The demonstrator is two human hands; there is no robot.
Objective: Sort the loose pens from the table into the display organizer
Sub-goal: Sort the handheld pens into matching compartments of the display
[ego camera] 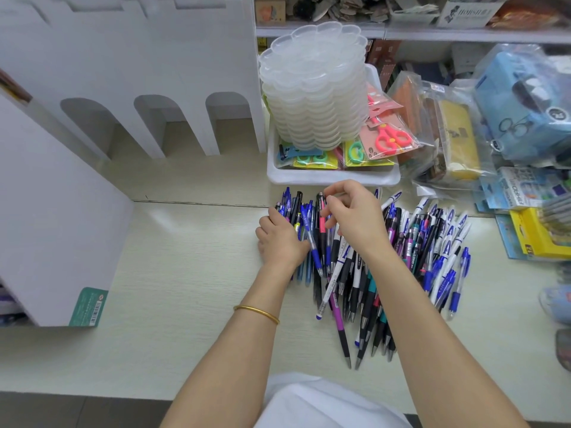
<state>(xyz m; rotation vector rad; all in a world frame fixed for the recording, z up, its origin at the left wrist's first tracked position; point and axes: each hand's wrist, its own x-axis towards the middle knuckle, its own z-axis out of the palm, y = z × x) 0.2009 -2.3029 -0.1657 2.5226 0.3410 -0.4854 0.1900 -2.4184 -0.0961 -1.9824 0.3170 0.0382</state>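
A big heap of loose pens (411, 261), blue, black, white and purple, lies on the pale table (185, 273) right of centre. My left hand (279, 239) rests on the heap's left edge, fingers curled round a bundle of pens (296, 211) that stick out above it. My right hand (352, 214) hovers just right of it and pinches a pink-and-black pen (322, 217) with thumb and fingers. The white display organizer (123, 88) with arched openings stands at the back left.
A white tray (333, 177) holding a stack of clear plastic lids and packaged scissors sits right behind the pens. Bagged stationery and boxes crowd the right side. A white panel (55, 211) stands at the left. Shelves run along the back.
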